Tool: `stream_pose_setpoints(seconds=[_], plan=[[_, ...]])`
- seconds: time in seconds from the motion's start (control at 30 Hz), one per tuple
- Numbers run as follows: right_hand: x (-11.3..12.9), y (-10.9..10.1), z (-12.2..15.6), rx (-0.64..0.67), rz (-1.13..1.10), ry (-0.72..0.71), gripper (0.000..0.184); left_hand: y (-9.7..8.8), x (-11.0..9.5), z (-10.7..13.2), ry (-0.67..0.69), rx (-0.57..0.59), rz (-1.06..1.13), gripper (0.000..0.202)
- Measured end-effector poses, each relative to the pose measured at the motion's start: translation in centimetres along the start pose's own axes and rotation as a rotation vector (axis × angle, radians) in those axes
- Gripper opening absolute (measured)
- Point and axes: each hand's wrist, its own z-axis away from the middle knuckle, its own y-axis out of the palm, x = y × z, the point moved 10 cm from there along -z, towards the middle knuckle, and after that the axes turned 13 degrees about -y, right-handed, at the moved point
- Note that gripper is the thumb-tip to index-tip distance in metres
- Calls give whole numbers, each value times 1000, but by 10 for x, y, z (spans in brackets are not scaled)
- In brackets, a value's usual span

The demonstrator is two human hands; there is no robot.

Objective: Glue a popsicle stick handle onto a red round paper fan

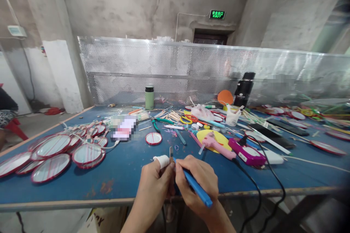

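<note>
My left hand (155,184) is closed, pinching a small wooden craft stick (171,151) upright above the table's front edge. A white wrap (163,161) covers one of its fingers. My right hand (201,178) is wrapped round a blue pen (201,192), whose far end points down to the right. The pen's writing end lies close against the stick; my fingers hide whether they touch. Just beyond my hands lies a small round red-rimmed mirror (153,138). A pink hot glue gun (216,145) rests on a yellow disc (203,135) to the right.
Red-rimmed round mirrors (51,167) are piled on the left, beside a lit phone (125,129) on a cable. A purple box (247,153) with black cords stands right. Scattered sticks, pliers (156,125), a green bottle (149,98) and black flask (244,90) lie farther back.
</note>
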Motion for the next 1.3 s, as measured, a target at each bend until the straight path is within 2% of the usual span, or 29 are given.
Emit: stream_pose_setpoints(seconds=[0.43,1.3], plan=[[2,4,1,41,-9,-12,12,0,0,0,6,-10,-22,36],[1,3,1,24,-12,-5,12,-1,-1,0,14,-15,-32,37]])
